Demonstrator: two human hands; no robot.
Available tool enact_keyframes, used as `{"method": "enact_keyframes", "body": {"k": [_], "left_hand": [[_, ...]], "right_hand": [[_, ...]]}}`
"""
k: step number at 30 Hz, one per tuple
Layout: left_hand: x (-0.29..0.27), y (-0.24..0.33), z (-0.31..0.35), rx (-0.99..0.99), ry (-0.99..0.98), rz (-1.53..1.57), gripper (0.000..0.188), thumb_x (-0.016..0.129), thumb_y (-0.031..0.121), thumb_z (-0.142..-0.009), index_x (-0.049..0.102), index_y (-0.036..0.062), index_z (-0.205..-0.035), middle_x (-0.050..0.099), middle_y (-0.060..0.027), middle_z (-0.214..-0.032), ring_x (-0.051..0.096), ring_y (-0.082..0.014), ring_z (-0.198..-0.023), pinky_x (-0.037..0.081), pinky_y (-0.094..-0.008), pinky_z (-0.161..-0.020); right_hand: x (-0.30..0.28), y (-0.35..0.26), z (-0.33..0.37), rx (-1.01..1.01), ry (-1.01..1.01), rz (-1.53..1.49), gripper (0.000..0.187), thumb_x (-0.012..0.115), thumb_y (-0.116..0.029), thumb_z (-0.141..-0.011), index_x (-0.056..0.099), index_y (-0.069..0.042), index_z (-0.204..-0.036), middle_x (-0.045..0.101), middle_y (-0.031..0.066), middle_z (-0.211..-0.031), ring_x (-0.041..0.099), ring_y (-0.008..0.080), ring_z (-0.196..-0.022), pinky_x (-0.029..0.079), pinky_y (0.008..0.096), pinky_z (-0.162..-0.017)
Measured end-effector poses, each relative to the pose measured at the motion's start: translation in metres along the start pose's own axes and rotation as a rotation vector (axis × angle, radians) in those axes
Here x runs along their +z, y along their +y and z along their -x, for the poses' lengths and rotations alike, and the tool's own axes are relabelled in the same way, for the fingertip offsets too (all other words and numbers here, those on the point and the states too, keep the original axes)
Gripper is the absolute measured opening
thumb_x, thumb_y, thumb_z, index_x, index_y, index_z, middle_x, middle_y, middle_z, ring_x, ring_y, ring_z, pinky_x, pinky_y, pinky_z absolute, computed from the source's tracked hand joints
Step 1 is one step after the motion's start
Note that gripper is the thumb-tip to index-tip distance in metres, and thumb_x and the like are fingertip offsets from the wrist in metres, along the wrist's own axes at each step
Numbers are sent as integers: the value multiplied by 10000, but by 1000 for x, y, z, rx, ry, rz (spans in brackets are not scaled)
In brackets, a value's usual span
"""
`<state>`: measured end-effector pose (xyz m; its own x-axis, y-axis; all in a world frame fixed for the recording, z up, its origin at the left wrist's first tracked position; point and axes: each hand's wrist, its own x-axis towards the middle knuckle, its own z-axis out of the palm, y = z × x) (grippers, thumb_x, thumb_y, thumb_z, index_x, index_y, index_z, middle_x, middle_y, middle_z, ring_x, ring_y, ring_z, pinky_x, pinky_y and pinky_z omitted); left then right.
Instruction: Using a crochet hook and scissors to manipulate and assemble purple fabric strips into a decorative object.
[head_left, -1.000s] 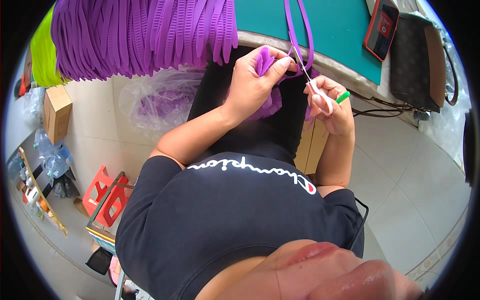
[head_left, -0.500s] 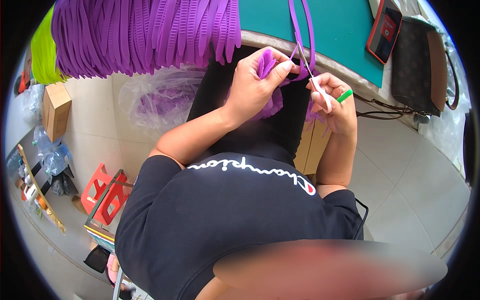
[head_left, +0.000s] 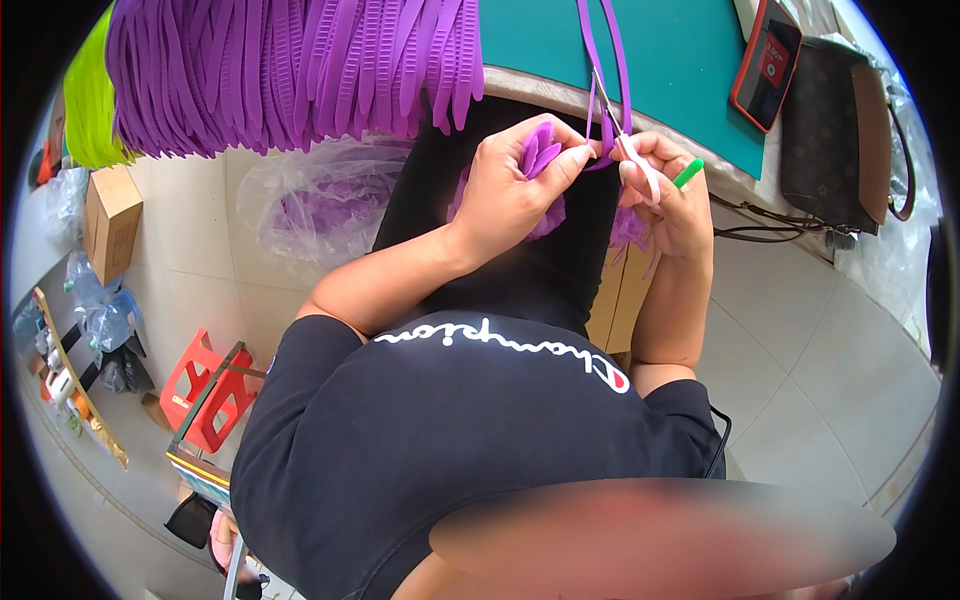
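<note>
My left hand (head_left: 505,185) is closed around a bunch of purple silicone strap pieces (head_left: 540,152), whose rounded ends stick out between the fingers. Its thumb and forefinger pinch close to the lower end of a long purple strap (head_left: 623,65), which runs up over the table edge in two strands. Pink-handled scissors (head_left: 641,168) sit in my right hand (head_left: 678,215), blades pointing up beside the strap. A short green stick-like piece (head_left: 689,173) pokes out from that hand, its kind unclear. Purple scraps (head_left: 628,228) hang beneath the right hand.
A thick row of purple straps (head_left: 290,75) hangs over the table edge, with lime-green ones (head_left: 90,95) beyond. On the green tabletop (head_left: 690,70) lies a red-cased phone (head_left: 767,65) near a brown bag (head_left: 830,140). Below are a clear plastic bag (head_left: 320,200) and red stool (head_left: 208,390).
My right hand and the scissors have shifted slightly up, and the scissors stand a little differently against the strap. The left hand has hardly moved and keeps its hold.
</note>
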<state>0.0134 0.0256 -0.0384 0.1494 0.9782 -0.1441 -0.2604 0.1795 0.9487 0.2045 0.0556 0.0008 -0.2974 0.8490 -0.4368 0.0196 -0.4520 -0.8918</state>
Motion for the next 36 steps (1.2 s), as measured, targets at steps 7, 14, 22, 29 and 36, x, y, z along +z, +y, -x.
{"method": "enact_keyframes", "body": {"k": [7,14,22,29,36], "left_hand": [[-2,5,6,-46,10,18,105,604,86,-906,624,-17,-909,690,-95,-946,621,-106,-899,475,-243,-785],[-8,20,23,-210,-72,-142,223,627,147,-882,652,-5,-1044,676,-101,-846,640,-175,-984,481,-277,-796],[-37,21,60,-149,-452,-963,399,642,333,-850,613,-11,-648,582,-220,-600,595,-411,-589,484,-474,-584],[-11,9,11,161,62,-768,442,726,150,-743,487,27,-1093,579,-179,-998,593,-389,-919,490,-434,-752],[23,-60,-10,76,-254,-247,468,740,221,-755,554,-6,-1119,633,-197,-1037,611,-320,-1018,469,-371,-866]], "right_hand": [[-9,-4,0,-85,-12,24,345,702,-221,-796,575,30,-996,562,4,-712,487,17,-527,296,128,-417],[-38,-47,-22,-341,403,731,359,692,-210,-826,622,49,-1066,629,25,-777,589,69,-695,435,178,-602],[-58,-91,-82,-252,399,1300,309,701,-232,-788,673,-70,-1050,680,123,-841,659,238,-750,494,326,-694],[34,-134,-186,-263,246,1110,406,707,-341,-772,667,55,-848,654,239,-802,648,351,-712,487,423,-648],[26,-86,-237,-525,548,1458,303,697,-260,-794,666,-28,-988,677,170,-884,652,324,-814,499,383,-738]]}}
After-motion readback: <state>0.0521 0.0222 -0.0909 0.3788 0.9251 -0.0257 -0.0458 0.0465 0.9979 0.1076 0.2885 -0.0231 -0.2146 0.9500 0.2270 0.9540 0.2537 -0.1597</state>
